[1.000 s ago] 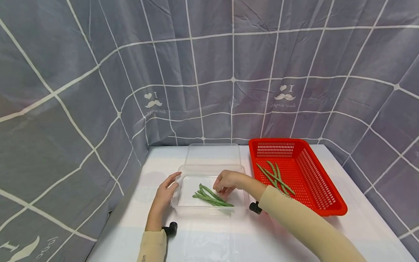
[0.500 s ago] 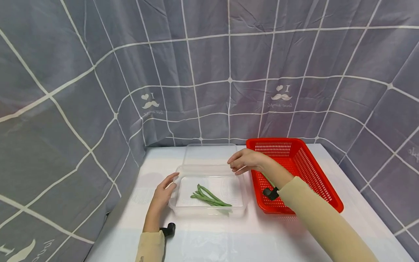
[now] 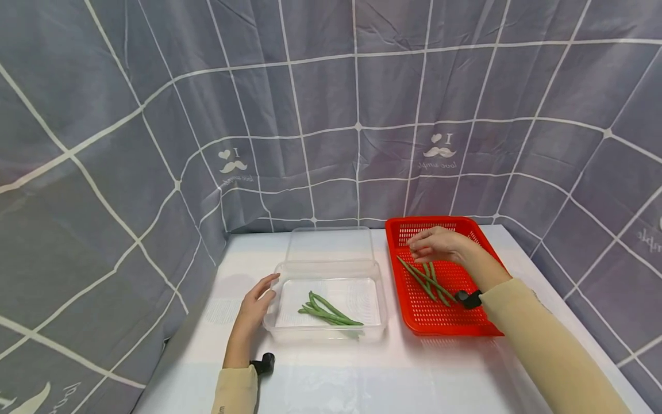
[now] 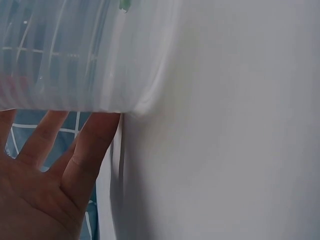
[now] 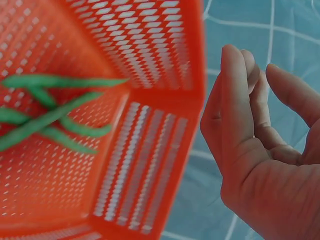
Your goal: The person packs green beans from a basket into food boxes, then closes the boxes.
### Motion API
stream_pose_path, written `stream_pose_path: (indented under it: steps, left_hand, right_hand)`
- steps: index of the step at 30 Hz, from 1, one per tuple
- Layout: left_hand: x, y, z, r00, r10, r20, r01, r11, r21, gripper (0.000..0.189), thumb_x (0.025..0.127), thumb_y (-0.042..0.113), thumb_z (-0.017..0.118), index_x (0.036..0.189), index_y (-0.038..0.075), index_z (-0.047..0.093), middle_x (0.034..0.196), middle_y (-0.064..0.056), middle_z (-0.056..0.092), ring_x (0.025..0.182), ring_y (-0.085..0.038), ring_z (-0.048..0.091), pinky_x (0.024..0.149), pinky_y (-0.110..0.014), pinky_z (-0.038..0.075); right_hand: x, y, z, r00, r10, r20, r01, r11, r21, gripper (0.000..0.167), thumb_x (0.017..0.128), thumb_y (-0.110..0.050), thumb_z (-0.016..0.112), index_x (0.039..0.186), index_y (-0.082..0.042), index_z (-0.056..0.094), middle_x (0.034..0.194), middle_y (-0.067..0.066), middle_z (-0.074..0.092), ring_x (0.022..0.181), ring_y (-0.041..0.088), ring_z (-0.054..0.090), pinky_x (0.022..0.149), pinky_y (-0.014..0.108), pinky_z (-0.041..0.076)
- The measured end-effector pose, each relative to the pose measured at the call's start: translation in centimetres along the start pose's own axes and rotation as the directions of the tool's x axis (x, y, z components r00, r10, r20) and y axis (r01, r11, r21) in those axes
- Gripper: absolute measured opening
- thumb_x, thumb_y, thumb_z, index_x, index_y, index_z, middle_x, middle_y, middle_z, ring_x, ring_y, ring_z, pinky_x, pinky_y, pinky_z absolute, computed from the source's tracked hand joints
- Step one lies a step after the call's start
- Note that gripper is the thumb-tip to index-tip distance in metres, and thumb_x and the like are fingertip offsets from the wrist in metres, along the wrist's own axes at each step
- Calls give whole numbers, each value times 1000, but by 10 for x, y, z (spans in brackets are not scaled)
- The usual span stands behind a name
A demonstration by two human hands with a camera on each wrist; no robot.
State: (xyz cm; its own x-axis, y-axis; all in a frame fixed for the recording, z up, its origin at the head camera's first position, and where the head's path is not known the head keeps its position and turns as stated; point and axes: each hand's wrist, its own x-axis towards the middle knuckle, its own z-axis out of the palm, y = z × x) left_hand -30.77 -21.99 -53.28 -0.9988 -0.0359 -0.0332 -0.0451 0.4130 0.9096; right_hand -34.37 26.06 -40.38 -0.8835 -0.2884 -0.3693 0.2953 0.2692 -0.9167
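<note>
A clear plastic container (image 3: 289, 287) stands on the table with several green beans (image 3: 331, 315) lying across its floor. My left hand (image 3: 254, 307) touches the container's left side; in the left wrist view, straight fingers (image 4: 90, 145) meet its wall. Over the back part of a red plastic basket (image 3: 405, 307) hovers my right hand (image 3: 439, 242), its fingers loosely bent, thumb apart from them, holding nothing. Below it, several more green beans (image 3: 426, 282) lie crossed on the basket's floor. In the right wrist view these beans (image 5: 40, 120) are well apart from the hand.
The container's clear lid (image 3: 329, 242) lies behind it, along its back edge. A grey curtain (image 3: 331, 115) with white lines closes off the back and sides of the white table (image 3: 320, 374). The basket's raised rim stands right of the container.
My right hand has left the beans in the container, risen and moved right until over the basket. The left hand keeps its place at the container. The view has shifted slightly.
</note>
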Motion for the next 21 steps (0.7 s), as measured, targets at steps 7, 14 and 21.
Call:
stream_pose_path:
  steps: [7, 14, 21]
  left_hand:
    - [-1, -1, 0, 1000, -16, 6, 16, 1000, -16, 49, 104, 18, 52, 152, 26, 58, 166, -23, 44, 157, -50, 33, 119, -75, 35]
    - [0, -2, 1, 1000, -10, -2, 10, 1000, -8, 48, 105, 17, 52, 152, 25, 58, 166, -23, 44, 157, -50, 35, 119, -75, 35]
    - [-1, -1, 1, 1000, 6, -1, -6, 1000, -8, 48, 105, 15, 51, 152, 23, 58, 166, -23, 44, 156, -49, 37, 118, -73, 38]
  right_hand:
    - [-1, 22, -23, 998, 51, -33, -49, 997, 61, 32, 105, -9, 61, 132, 8, 65, 100, 4, 73, 89, 17, 73, 87, 34, 66]
    - [4, 45, -40, 994, 102, -30, -102, 995, 25, 32, 106, -10, 59, 133, 8, 62, 99, 2, 72, 91, 14, 75, 92, 36, 64]
    - [13, 70, -49, 983, 174, -63, -175, 985, -6, 35, 106, -9, 57, 133, 13, 60, 91, 3, 74, 81, 12, 75, 84, 33, 66]
